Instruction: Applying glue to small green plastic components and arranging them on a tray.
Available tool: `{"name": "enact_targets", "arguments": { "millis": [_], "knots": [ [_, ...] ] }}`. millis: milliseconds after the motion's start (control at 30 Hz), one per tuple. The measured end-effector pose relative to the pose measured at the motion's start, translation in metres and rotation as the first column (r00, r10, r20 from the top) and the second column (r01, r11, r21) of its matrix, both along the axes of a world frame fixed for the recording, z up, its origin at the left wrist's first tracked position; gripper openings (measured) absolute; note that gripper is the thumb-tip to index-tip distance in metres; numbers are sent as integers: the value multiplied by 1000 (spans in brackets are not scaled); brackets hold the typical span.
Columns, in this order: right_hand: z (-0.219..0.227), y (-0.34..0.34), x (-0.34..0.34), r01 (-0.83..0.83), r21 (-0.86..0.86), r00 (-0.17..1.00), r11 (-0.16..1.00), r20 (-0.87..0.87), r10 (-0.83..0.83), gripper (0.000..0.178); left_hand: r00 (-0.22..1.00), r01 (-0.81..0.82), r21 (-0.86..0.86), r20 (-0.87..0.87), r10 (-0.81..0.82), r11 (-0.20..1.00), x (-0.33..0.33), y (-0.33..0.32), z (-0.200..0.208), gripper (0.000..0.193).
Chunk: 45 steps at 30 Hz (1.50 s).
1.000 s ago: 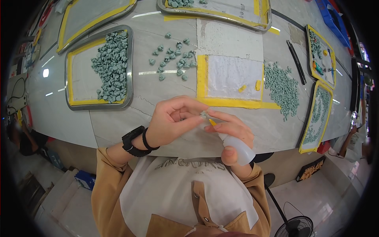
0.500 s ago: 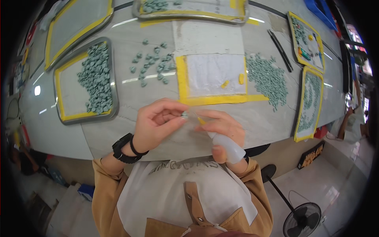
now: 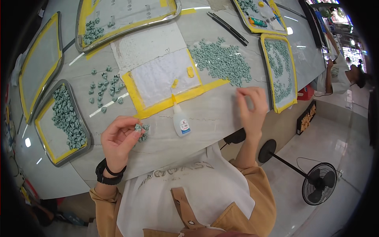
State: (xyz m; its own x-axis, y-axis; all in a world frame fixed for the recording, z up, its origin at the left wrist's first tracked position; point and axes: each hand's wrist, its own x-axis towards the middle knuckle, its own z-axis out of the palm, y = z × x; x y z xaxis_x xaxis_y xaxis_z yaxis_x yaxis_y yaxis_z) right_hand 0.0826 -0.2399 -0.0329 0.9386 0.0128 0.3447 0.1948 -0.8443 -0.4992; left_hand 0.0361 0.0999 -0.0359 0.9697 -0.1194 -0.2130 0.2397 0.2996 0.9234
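- Fingers (image 3: 131, 121) of the left hand (image 3: 121, 136) pinch a small green lump (image 3: 137, 127), thumb against forefinger, out at 9 o'clock from the bottle!
- Just past those tips, toward 3 o'clock, a little bunch of green pieces (image 3: 145, 133); whether it touches the hand, I cannot tell.
- Over at 3 o'clock from the bottle, the right hand (image 3: 252, 108) is up, fingers bent, thumb near forefinger; whether anything sits between them, I cannot tell.
- Centre stage, the white bottle (image 3: 180, 119) with its yellow tip toward 12 o'clock, between the hands and clear of both.
- From that bottle, at 11 o'clock, the white sheet (image 3: 158, 79) edged in yellow tape, two yellow bits (image 3: 190, 72) on it.
- At 1 o'clock, a wide spread of tiny green pieces (image 3: 221, 61), and beyond it two slim black tools (image 3: 227, 28).
- At 10 o'clock, loose green lumps (image 3: 104, 85) dot the table (image 3: 209, 130).
- At 9 o'clock, past the left hand, a metal tray (image 3: 87, 136) carries a heap of them!
- At 2 o'clock, a yellow-edged tray (image 3: 295, 85) holds more small pieces.
- Down at 4 o'clock, a black fan (image 3: 319, 183).
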Motion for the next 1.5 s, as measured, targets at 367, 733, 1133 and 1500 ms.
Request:
{"name": "enact_targets", "arguments": {
  "millis": [367, 733, 1133, 1500],
  "knots": [
    [-10, -31, 18, -9, -192, 1000, 981, 23, 14, 12, 1000, 1, 17, -18, 0, 1000, -5, 2, 1, 22],
    [29, 139, -7, -662, 158, 746, 733, 233, 623, 30, 948, 298, -198, -57, -314, 934, -6, -1, 11, 31],
    [33, 139, 1, -732, -18, 660, 681, 225, 716, 25, 918, 358, -224, -91, -385, 907, -1, 10, 9, 29],
    [33, 140, -1, -721, 227, 686, 654, 102, 721, 19, 933, 354, -92, -38, -358, 931, -3, 10, 9, 28]
  ]
}}
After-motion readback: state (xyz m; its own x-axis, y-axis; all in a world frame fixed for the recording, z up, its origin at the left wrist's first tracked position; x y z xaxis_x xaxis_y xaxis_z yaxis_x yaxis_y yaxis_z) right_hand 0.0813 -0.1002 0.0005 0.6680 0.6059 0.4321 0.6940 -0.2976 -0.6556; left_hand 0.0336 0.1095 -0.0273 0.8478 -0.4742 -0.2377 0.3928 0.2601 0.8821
